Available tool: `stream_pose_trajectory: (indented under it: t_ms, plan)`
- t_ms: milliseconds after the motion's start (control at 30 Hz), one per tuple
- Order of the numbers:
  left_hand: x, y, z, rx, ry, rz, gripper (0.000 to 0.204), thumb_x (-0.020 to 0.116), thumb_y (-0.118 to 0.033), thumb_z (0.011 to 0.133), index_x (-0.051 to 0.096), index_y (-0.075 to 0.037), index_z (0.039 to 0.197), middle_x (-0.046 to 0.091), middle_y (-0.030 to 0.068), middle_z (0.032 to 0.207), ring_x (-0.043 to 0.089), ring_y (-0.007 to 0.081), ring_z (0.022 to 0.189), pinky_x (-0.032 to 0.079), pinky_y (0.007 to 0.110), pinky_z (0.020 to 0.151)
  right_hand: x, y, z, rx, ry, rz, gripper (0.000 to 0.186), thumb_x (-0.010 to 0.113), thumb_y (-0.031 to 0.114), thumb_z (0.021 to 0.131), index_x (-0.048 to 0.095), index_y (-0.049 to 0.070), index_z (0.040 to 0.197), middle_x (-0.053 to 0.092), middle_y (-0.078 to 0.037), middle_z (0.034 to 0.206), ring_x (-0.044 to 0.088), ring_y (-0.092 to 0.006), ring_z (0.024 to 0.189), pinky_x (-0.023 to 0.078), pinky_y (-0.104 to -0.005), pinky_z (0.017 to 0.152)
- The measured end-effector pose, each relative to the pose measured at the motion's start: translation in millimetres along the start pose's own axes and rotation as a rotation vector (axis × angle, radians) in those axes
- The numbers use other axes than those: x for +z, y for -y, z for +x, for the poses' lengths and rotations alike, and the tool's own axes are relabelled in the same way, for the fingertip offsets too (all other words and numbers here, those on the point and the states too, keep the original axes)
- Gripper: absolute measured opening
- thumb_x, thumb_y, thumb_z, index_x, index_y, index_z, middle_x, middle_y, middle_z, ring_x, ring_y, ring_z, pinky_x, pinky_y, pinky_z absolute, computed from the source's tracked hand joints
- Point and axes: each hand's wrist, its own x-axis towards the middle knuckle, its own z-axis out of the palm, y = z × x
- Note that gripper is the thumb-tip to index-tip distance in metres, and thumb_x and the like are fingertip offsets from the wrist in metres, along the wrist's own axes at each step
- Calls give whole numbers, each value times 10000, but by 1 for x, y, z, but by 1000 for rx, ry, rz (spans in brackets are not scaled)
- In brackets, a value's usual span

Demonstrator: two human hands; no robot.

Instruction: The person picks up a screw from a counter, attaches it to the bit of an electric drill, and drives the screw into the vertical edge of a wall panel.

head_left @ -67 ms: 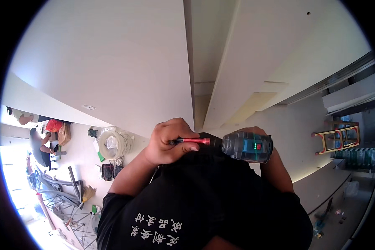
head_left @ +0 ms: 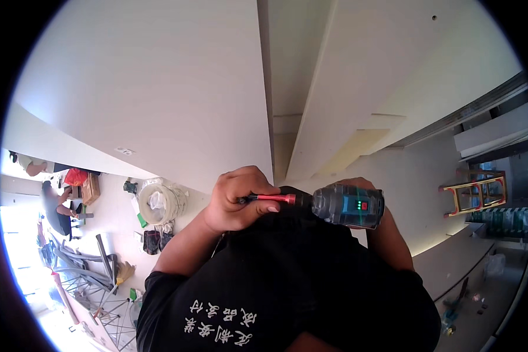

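Note:
My left hand (head_left: 234, 199) is closed on a slim red metal piece with a dark tip (head_left: 278, 198), thumb and forefinger pinching it in front of my dark shirt. The piece points along the nose of a dark teal cordless driver (head_left: 340, 205), which shows small green lights and a red button; whether the two touch I cannot tell. My right hand (head_left: 359, 183) is wrapped round the driver, mostly hidden behind its body.
Large white panels (head_left: 146, 82) rise ahead of me. At left are a white bucket (head_left: 152, 205), a red bag (head_left: 75, 176), two people (head_left: 58, 214) (head_left: 35, 167), a broom (head_left: 124, 273) and scattered tubing (head_left: 105, 264). A yellow stepladder (head_left: 472, 193) is at right.

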Motion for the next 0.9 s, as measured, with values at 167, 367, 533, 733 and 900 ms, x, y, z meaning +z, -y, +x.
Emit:
stream_pose_trajectory:
  t_ms: [167,367,533,733,900]
  plan:
    - [0,-1,2,46,-15,5,243,901,-121,759,754,-16,921,699,93,799,671,242,728,514,328,644,3,-9,-4,-14,-38,105,758,941,224,646,645,1,1308,722,-141,1221,710,-244,1100,559,-387,962]
    - [4,-1,3,82,-36,-25,307,905,-227,774,741,-3,905,669,101,749,627,229,646,486,329,598,3,7,7,163,38,226,794,964,188,586,652,5,1293,731,-128,1183,719,-233,1078,575,-374,936]
    - [-2,-2,11,232,-21,40,329,907,-242,772,739,4,913,653,99,743,615,221,614,471,322,553,8,21,11,170,-63,281,729,956,144,577,688,-2,1239,742,-121,1141,726,-212,1051,584,-362,915]
    - [-7,-13,6,208,11,47,278,913,-135,739,756,10,917,670,98,757,667,218,627,501,305,549,-4,28,4,341,6,137,618,915,169,638,719,9,1202,745,-124,1117,728,-214,1013,577,-345,891]
    - [-4,-10,-2,159,-34,30,278,917,-137,735,759,7,913,669,97,752,666,211,628,502,306,549,2,22,5,123,49,-166,658,902,302,644,717,29,1214,743,-136,1116,727,-253,952,566,-350,853]
